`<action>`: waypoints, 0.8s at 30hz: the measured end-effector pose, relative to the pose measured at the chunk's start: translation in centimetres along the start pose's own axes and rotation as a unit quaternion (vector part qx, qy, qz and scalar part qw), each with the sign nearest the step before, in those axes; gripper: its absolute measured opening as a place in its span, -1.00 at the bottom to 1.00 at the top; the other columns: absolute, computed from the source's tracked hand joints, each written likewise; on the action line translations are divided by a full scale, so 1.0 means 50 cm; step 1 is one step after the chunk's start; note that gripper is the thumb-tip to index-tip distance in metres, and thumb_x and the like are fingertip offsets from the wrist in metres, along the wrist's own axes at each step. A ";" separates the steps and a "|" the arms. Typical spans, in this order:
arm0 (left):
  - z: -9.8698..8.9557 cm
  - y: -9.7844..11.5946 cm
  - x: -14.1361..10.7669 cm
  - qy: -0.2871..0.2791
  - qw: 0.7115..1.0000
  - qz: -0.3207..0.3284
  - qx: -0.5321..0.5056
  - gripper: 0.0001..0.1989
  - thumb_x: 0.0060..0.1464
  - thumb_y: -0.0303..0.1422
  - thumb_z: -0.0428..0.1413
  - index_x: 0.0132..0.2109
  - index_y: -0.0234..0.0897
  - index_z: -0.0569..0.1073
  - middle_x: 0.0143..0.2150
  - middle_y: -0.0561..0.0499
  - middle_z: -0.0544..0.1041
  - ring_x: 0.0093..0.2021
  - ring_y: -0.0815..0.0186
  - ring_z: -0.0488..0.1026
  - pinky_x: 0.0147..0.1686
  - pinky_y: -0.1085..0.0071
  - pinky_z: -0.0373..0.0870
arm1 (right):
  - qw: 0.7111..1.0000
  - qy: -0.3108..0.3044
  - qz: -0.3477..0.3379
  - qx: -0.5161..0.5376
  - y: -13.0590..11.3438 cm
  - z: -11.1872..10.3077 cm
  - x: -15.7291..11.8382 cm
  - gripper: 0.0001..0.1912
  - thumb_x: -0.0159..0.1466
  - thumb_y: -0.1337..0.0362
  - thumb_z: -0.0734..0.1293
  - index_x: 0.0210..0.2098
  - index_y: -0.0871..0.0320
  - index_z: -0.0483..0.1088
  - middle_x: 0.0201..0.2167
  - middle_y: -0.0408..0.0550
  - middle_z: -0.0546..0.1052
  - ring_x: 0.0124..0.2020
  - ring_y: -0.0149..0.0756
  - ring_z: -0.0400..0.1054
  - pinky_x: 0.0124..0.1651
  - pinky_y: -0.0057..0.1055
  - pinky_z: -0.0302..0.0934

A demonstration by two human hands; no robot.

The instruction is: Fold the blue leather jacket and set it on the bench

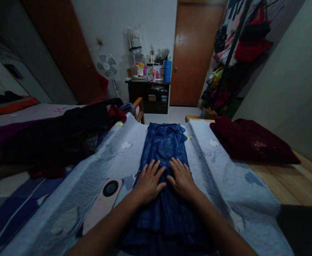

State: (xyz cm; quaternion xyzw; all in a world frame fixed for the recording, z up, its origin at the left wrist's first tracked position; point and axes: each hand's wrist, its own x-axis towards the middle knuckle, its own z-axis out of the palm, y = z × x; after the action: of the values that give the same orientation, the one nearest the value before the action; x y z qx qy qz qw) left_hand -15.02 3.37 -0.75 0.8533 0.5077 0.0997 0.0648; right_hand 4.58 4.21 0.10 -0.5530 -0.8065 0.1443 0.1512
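Note:
A dark blue garment (164, 145) with a slightly shiny, leather-like surface lies lengthwise before me, laid into a long narrow strip. Whether it is a jacket or something else, I cannot tell. My left hand (150, 179) rests flat on its left half, fingers spread. Beside it, my right hand (181, 177) presses flat on the right half, fingers also apart. Underneath is a light blue patterned cloth (129, 156). A pink phone (102, 204) with a round black camera ring lies face down left of my left forearm.
To the right, a folded dark red garment (252, 140) sits partly on a wooden surface (281, 181). Dark clothes (65, 131) are heaped on the left. A wooden chair (139, 108) stands past the far edge, with a fan (108, 67) and a black cabinet (148, 96) behind.

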 end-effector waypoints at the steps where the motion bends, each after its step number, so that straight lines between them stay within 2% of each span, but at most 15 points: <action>1: 0.009 0.005 -0.014 -0.005 1.000 -0.007 -0.001 -0.38 0.23 -0.05 -0.02 0.37 -0.08 0.12 0.44 -0.10 0.02 0.43 -0.04 -0.16 0.30 -0.12 -0.06 | 1.000 -0.005 0.000 -0.010 -0.007 0.008 -0.011 -0.36 0.33 0.10 0.19 0.36 0.09 0.06 0.40 0.01 0.01 0.41 -0.04 -0.18 0.36 0.07 -0.24; 7: 0.058 0.013 -0.043 -0.009 0.999 -0.036 0.009 -0.39 0.24 -0.02 -0.06 0.36 -0.10 0.15 0.43 -0.11 0.04 0.43 -0.04 -0.15 0.30 -0.13 -0.09 | 0.998 -0.016 0.002 -0.065 -0.019 0.058 -0.032 -0.39 0.34 0.07 0.17 0.34 0.09 0.10 0.40 0.03 0.01 0.41 -0.04 -0.18 0.36 0.09 -0.28; 11: 0.067 0.010 -0.043 0.008 0.999 -0.032 0.016 -0.39 0.24 -0.01 -0.06 0.35 -0.09 0.17 0.43 -0.09 0.05 0.43 -0.02 -0.14 0.31 -0.12 -0.11 | 0.997 -0.013 0.002 -0.073 -0.016 0.068 -0.029 -0.39 0.35 0.06 0.17 0.34 0.08 0.09 0.41 0.03 -0.01 0.42 -0.06 -0.20 0.36 0.09 -0.29; 14: 0.058 0.010 -0.047 0.008 1.000 -0.029 0.005 -0.40 0.24 -0.02 -0.06 0.34 -0.12 0.18 0.42 -0.12 0.07 0.42 0.00 -0.11 0.31 -0.11 -0.10 | 0.998 -0.024 0.005 -0.054 -0.013 0.059 -0.025 -0.38 0.34 0.06 0.19 0.34 0.12 0.10 0.40 0.05 0.01 0.41 -0.04 -0.19 0.36 0.09 -0.27; 17: 0.038 0.015 -0.065 0.000 1.000 -0.009 -0.017 -0.44 0.25 -0.08 -0.03 0.31 -0.16 0.22 0.43 -0.12 0.06 0.43 0.05 -0.11 0.32 -0.08 -0.09 | 1.000 -0.026 -0.007 -0.003 -0.010 0.038 -0.037 -0.36 0.33 0.13 0.20 0.33 0.23 0.08 0.38 0.13 0.08 0.40 -0.08 -0.12 0.35 0.00 -0.15; 21: 0.009 0.030 -0.111 -0.015 0.997 0.050 -0.055 -0.55 0.24 -0.22 0.02 0.25 -0.13 0.31 0.43 -0.04 0.06 0.43 0.13 -0.12 0.34 -0.01 -0.08 | 0.998 -0.010 -0.057 0.033 -0.014 0.009 -0.093 -0.44 0.31 0.19 0.21 0.27 0.22 0.19 0.33 0.14 0.18 0.37 -0.13 -0.01 0.34 -0.07 -0.06; 24: -0.004 0.042 -0.146 -0.021 0.995 0.056 -0.077 -0.55 0.22 -0.27 0.04 0.24 -0.12 0.32 0.42 -0.06 0.09 0.43 0.13 -0.09 0.34 0.01 -0.05 | 0.997 -0.021 -0.072 0.023 -0.023 0.006 -0.143 -0.50 0.32 0.15 0.22 0.22 0.17 0.27 0.33 0.12 0.20 0.36 -0.10 0.01 0.35 -0.03 -0.09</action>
State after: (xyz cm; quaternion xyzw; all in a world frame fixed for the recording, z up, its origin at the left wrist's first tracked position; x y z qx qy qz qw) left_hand -16.67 -4.06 -0.86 0.8749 0.4481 0.1245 0.1354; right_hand 5.94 -2.88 -0.29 -0.4869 -0.8436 0.1632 0.1569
